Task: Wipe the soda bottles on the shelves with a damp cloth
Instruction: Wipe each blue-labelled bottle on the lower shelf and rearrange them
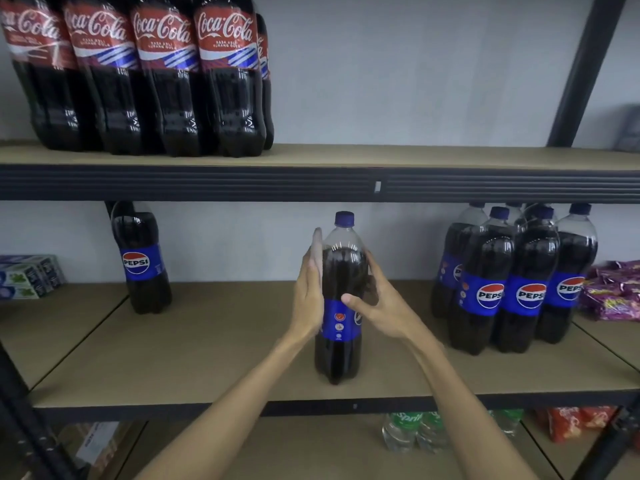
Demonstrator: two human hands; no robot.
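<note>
A large Pepsi bottle (339,355) with a blue cap stands upright on the middle shelf board (207,358), near its front edge. My left hand (308,296) lies flat against the bottle's left side, fingers pointing up. It presses a pale grey cloth (317,247) onto the bottle's shoulder, and the cloth shows just above my fingertips. My right hand (381,306) grips the bottle from the right at label height, thumb across the front and fingers round the back.
A lone Pepsi bottle (143,265) stands at the back left, and several more (512,282) cluster on the right. Coca-Cola bottles (145,74) fill the upper shelf's left. Toothpaste boxes (27,277), purple snack packs (613,289) and Sprite bottles (412,431) below are nearby.
</note>
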